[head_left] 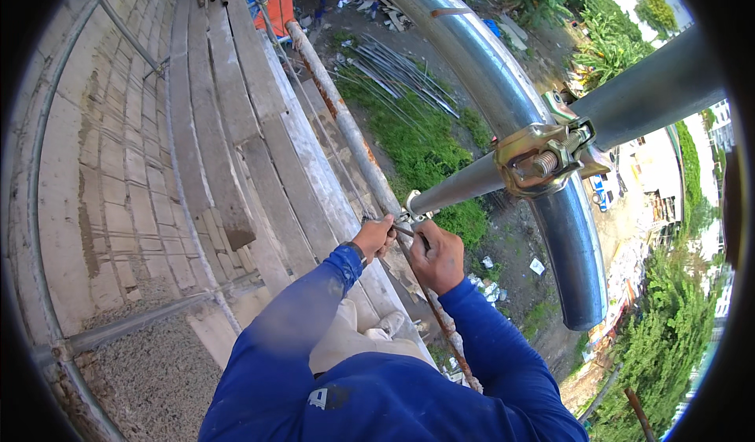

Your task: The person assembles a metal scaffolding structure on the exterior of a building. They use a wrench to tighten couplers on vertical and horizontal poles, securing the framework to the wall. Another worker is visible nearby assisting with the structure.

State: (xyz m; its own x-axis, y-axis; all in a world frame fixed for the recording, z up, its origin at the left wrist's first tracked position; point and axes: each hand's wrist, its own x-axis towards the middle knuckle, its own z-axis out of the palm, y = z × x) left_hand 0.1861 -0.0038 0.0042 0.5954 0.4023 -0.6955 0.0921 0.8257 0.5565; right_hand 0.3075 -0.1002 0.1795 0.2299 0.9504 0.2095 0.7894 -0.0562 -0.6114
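Head view: a slim dark tool (404,230) at the rusty rail (346,119), near the pale coupler (412,204) at the end of a slanting tube (464,186). Runs between two hands, close together but not clasped. Right hand (438,257) wrapped round one end; left hand (374,237) curled at the other, cannot tell whether gripping the tool or a small part beside it. Probably best to seat the tool fully before adding force, steady with the left fingertips, and pull smoothly with the right. Keep knuckles off rail and tube. Grip firmly: with ground far below the rail, could slip and fall. Farther out, a brass-coloured coupler (535,163) on a thick curved pipe (487,64); on the other side, walkway planks (299,198). Of containers, cannot make out any, nor contents; on the grass, loose metal rods (405,76), lying uncontained.
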